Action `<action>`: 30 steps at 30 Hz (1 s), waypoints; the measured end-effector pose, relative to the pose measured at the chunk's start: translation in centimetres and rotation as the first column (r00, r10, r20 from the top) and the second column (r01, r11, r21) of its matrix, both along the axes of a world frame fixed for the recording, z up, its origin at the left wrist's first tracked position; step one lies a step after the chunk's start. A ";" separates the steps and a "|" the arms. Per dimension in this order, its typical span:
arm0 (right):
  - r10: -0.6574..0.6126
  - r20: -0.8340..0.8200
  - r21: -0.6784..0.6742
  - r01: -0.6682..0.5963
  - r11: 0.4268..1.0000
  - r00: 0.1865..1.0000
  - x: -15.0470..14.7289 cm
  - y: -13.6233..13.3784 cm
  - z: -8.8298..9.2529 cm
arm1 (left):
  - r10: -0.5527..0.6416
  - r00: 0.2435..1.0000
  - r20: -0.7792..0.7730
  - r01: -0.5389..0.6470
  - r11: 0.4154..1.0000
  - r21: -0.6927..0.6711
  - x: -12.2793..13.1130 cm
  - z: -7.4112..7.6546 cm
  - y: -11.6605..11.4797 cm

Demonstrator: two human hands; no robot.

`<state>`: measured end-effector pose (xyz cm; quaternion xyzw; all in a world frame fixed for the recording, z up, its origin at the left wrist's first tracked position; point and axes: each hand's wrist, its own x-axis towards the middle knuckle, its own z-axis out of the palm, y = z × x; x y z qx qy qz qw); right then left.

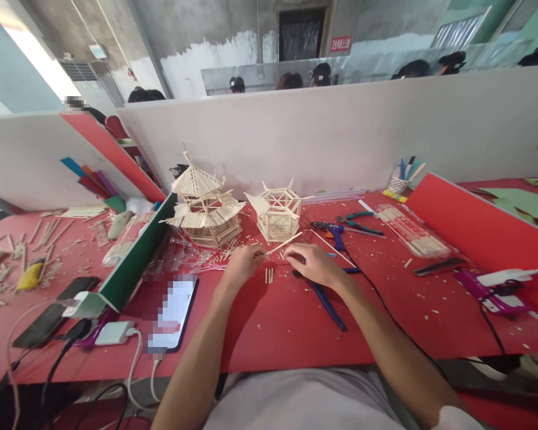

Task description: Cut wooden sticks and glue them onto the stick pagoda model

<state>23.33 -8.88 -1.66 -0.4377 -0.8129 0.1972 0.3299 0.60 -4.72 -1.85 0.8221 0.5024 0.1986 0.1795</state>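
My left hand (248, 261) is closed, its fingertips pinching one end of a thin wooden stick (289, 241) that slants up to the right. Close to this stick, my right hand (312, 261) hovers with loosely bent fingers apart, and I see nothing held in it. Partly under the right hand lie cutting pliers with blue handles (329, 306), spread apart on the table. Three short cut sticks (269, 275) lie between my hands. Behind them stand a tiered stick pavilion model (201, 209) and a partly roofed hexagonal stick frame (278, 215).
A blue glue gun (336, 236) and green-handled pliers (361, 227) lie right of the frame. A bag of sticks (412, 232) sits farther right. A phone (173, 313) lies left, beside a green divider (138, 254). A red divider (470, 233) borders the right.
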 end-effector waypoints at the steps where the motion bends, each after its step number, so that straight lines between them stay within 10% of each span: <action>1: -0.006 0.078 -0.032 0.008 0.999 0.997 0.5 -0.2 0.3 | 0.015 1.000 -0.005 -0.015 1.000 -0.005 -0.1 0.1 0.0; 8: -0.229 0.628 -0.096 0.366 0.926 0.744 2.2 -2.6 1.4 | 0.099 0.995 0.014 -0.099 0.995 -0.028 -0.7 0.2 0.2; 15: -0.174 0.777 -0.200 0.498 0.844 0.606 1.0 -3.9 2.0 | 0.092 0.991 0.092 -0.083 0.992 -0.097 -0.9 0.0 0.3; 30: -0.168 0.422 -0.286 0.308 0.907 0.891 -1.1 -3.2 2.6 | 0.198 0.803 0.561 0.045 0.920 -0.388 -0.2 -0.4 0.2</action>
